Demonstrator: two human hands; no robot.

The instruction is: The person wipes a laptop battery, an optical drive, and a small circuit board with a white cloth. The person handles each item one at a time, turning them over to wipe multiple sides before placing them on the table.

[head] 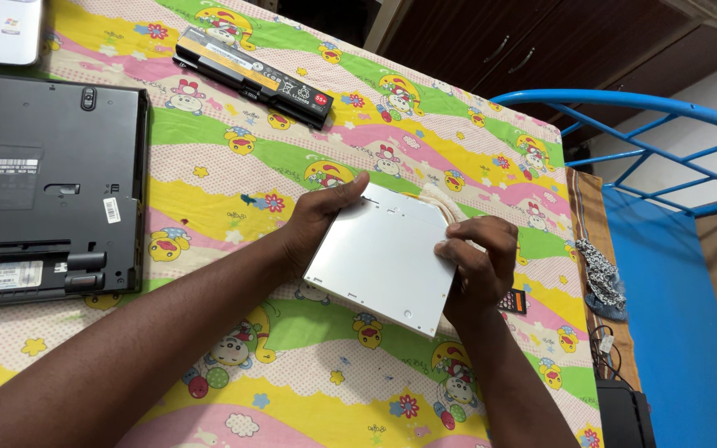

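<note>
**Two hands hold a flat silver drive over a bright cloth**

A person holds a thin, flat silver drive, the kind that slides into the side of a laptop. It is up off the table and tipped a little, so its wide shiny face looks up at them.

The left hand holds the drive by its far left edge. The thumb lies along the top edge and the other fingers go behind, so I cannot see them. That hand seems to keep the drive from wobbling.

The right hand is curled at the right edge. Its fingers are bent in tight and pinch a pale cloth against the metal. Holding it this way looks good for rubbing the drive clean while the other hand keeps it steady.

To the left, a black laptop lies upside down, so its bottom shows. There is an open gap along its near edge. A long black battery lies apart from it, near the far side of the table. The corner of a white laptop peeks in at the top left.

The table is covered by a cheerful tablecloth with wavy pink, yellow and green stripes and little cartoon figures. A small chain sits at its right edge.

Beside the table stands a blue metal chair. Behind it are dark wooden cupboards.
</note>
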